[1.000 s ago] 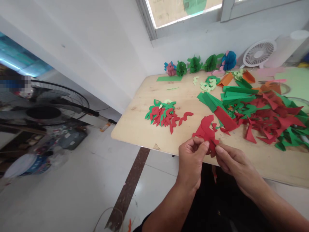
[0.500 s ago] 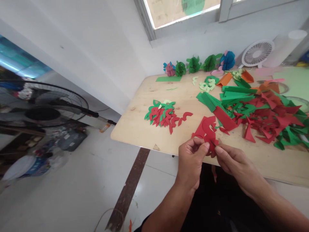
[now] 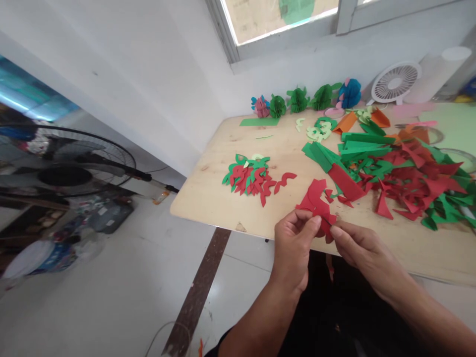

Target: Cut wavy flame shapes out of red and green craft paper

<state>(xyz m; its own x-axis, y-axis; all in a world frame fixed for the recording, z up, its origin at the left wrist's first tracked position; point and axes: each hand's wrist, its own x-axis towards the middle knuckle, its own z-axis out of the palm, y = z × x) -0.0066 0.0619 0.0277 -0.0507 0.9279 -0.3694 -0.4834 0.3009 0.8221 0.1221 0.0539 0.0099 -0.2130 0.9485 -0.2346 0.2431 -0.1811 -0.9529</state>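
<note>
Through the head camera I have red paper (image 3: pixel 318 201) between my two hands, at the near edge of the table (image 3: pixel 208 183). My left hand (image 3: pixel 295 240) is closed on it, thumb laid on top and curled fingers at its left side. My right hand (image 3: pixel 360 245) has its fingers curled together against the paper's right side; a thin dark sliver shows at those fingertips, and I cannot tell whether they grip that, the paper or both.

To handle this well, I judge that the left thumb should press near the spot the right fingers work at, so the sheet neither buckles nor twists. I would make the right hand's moves small and turn the paper with the left instead of reaching around it. A light pinch should do, as thin paper like this probably creases easily.

The paper is a flat, even red with a matt look. Its outline is irregular: a rounded curve runs through the upper part, and the right side is notched into points. It seems to be made of overlapping layers, though I cannot count them. Small red scraps (image 3: pixel 329 196) lie just beside it, and a folded red strip (image 3: pixel 345 182) lies a little beyond those.
</note>
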